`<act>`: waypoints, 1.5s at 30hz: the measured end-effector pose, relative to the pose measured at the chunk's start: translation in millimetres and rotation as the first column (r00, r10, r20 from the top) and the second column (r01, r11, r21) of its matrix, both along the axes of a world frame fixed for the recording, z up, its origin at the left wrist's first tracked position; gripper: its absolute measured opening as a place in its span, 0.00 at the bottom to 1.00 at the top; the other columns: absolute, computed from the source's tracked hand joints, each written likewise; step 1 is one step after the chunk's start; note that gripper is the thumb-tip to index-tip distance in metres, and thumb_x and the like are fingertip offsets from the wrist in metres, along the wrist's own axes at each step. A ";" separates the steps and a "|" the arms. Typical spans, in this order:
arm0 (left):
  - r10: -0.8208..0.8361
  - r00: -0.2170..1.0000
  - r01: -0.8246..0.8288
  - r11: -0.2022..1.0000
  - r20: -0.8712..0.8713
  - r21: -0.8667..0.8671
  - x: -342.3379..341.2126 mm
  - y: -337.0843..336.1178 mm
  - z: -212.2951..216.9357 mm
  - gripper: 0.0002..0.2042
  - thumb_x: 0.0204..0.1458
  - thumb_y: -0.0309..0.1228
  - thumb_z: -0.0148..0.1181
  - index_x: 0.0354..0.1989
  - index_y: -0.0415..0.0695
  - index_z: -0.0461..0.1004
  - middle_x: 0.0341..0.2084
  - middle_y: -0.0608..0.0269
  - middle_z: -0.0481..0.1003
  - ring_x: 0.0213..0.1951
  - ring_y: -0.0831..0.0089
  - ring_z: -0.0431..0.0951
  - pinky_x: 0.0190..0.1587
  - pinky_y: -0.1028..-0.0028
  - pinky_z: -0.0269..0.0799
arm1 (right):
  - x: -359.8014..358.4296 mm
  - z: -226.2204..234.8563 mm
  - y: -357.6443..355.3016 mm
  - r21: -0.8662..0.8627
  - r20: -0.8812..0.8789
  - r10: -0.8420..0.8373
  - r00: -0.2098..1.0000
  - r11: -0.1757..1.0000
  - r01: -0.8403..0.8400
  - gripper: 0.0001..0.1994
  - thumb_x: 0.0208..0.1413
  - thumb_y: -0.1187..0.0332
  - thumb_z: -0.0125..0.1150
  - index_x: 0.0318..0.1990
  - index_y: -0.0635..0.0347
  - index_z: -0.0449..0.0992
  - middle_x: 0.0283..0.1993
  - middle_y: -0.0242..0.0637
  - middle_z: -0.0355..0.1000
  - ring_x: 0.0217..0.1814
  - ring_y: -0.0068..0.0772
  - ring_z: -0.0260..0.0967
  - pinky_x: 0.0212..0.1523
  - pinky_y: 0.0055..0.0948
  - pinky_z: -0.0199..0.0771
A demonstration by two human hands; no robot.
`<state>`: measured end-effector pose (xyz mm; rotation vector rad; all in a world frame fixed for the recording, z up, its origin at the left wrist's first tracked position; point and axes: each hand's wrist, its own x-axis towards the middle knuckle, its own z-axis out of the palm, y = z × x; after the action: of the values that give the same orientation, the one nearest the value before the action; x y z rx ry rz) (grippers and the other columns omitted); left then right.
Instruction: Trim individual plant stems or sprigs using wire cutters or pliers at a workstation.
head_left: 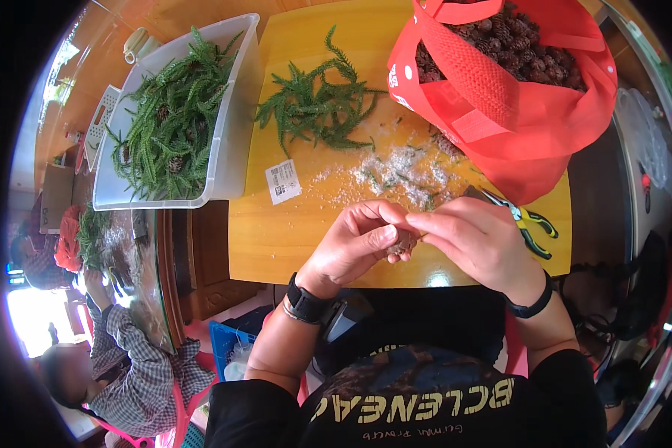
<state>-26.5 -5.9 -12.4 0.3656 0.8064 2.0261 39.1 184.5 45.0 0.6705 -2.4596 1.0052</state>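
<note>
Just over the near edge of the yellow table [299, 231], my two hands meet around a small brown pine cone [405, 244]. My left hand [351, 243] grips the cone between thumb and fingers. Against it, the fingertips of my right hand [481, 235] are pinched together; whatever thin thing they hold is too small to make out. Pliers with yellow and black handles [534, 228] lie beside my right hand. White flakes [407, 172] are scattered on the tabletop beyond both hands.
A red bag [537, 134] full of pine cones [511, 45] stands far right. Artificial green sprigs [317, 104] lie at the table's back; more fill a clear plastic tub [235, 119] at left. A printed label [283, 181] lies between. Another person [138, 358] sits at a table far left.
</note>
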 end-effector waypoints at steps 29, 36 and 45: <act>-0.113 0.985 0.068 0.950 -0.132 -0.303 3.0 6.5 6.3 0.07 0.52 0.25 0.57 0.36 0.37 0.68 0.28 0.65 0.74 0.29 0.81 0.73 0.35 0.82 0.71 | 7.8 9.1 8.1 0.361 0.129 -0.081 0.988 0.932 0.029 0.15 0.36 0.71 0.66 0.37 0.54 0.76 0.24 0.30 0.65 0.23 0.31 0.66 0.23 0.28 0.68; 0.045 0.930 -0.133 0.966 -0.364 -0.221 7.7 9.3 3.8 0.09 0.50 0.27 0.59 0.37 0.37 0.68 0.32 0.59 0.74 0.31 0.76 0.76 0.34 0.79 0.72 | 5.9 12.1 7.6 0.303 0.091 -0.103 0.991 0.950 0.071 0.18 0.35 0.74 0.67 0.39 0.56 0.75 0.25 0.32 0.66 0.24 0.31 0.67 0.23 0.26 0.68; 0.181 0.963 -0.203 0.975 -0.202 -0.093 5.8 8.2 4.4 0.10 0.51 0.27 0.57 0.40 0.38 0.68 0.35 0.53 0.74 0.33 0.66 0.78 0.32 0.75 0.74 | -1.6 5.3 15.0 -0.388 0.497 0.005 0.868 0.896 0.217 0.23 0.42 0.78 0.65 0.49 0.62 0.66 0.32 0.32 0.70 0.29 0.17 0.66 0.31 0.16 0.68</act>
<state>-20.7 2.3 -8.0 0.4381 1.1083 2.1352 37.5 199.5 50.3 0.1279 -2.4857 1.7818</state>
